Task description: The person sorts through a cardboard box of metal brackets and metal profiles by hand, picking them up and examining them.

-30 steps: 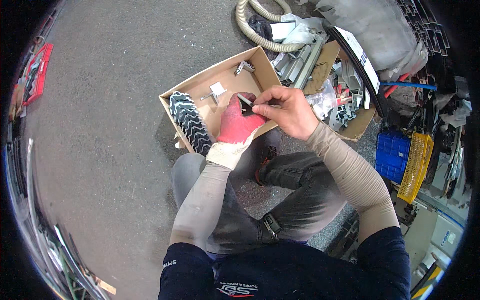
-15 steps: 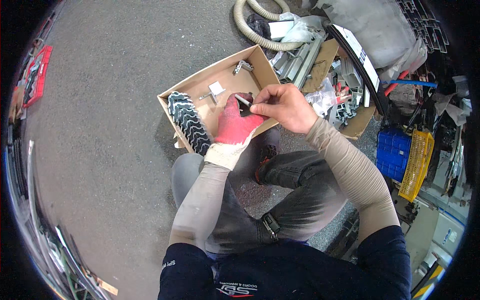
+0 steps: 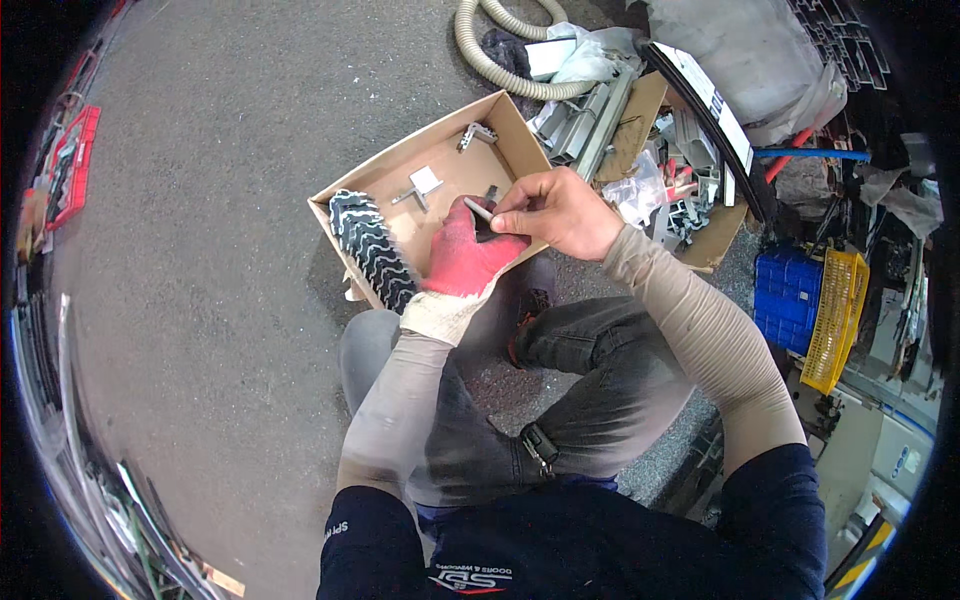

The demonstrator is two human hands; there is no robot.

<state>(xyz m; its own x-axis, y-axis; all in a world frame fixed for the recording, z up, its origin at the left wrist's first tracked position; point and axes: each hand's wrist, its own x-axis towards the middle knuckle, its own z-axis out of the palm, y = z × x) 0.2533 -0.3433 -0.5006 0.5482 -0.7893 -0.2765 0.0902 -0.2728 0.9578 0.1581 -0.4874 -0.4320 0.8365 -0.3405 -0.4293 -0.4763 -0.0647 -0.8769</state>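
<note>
Change since half a second ago: the cardboard box (image 3: 400,144) and the things in it sit a little further left in view; a dark tip (image 3: 491,192) now shows more plainly just beyond the gloved fingers; the pinch on the rod is unchanged.
Pale rod (image 3: 477,209): between the two hands, over the near part of the box; its free end sits by the gloved thumb, its other end between the bare fingertips.
Rod's long axis: slanted, free end pointing away and to the left of the bare hand, held end toward that hand.
Right hand (image 3: 565,215): bare, thumb and forefinger narrowed onto the rod.
Left hand (image 3: 460,255): in a red-coated glove, fingers curled near the rod; whether it grips the dark-tipped piece I cannot tell.
Left of the gloved hand: a bundle of black-and-white strips (image 3: 372,250), along the box's side.
Beyond the gloved hand: a white-and-silver bracket (image 3: 424,183), lying in the box; further off, a jointed metal piece (image 3: 477,136).
Right of the bare hand: a blue crate (image 3: 785,300), well apart.
</note>
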